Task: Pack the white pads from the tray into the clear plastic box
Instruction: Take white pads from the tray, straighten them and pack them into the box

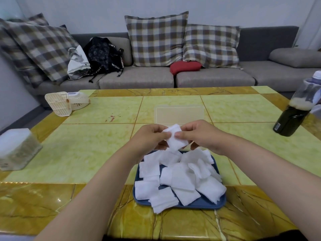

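A blue tray [205, 205] near the table's front edge holds a loose heap of several white pads [180, 180]. Above its far end, my left hand [151, 138] and my right hand [201, 134] together pinch a small stack of white pads [176, 139], thumbs meeting on its near face. Just beyond my hands lies the clear plastic box [178, 113], low and rectangular; its near edge is hidden behind my fingers and I see no pads inside it.
A dark bottle [293, 117] stands at the table's right edge. At the left are a cream fan-like device [64, 104] and a white-topped box [16, 149]. A grey sofa with checked cushions and bags lies beyond the table.
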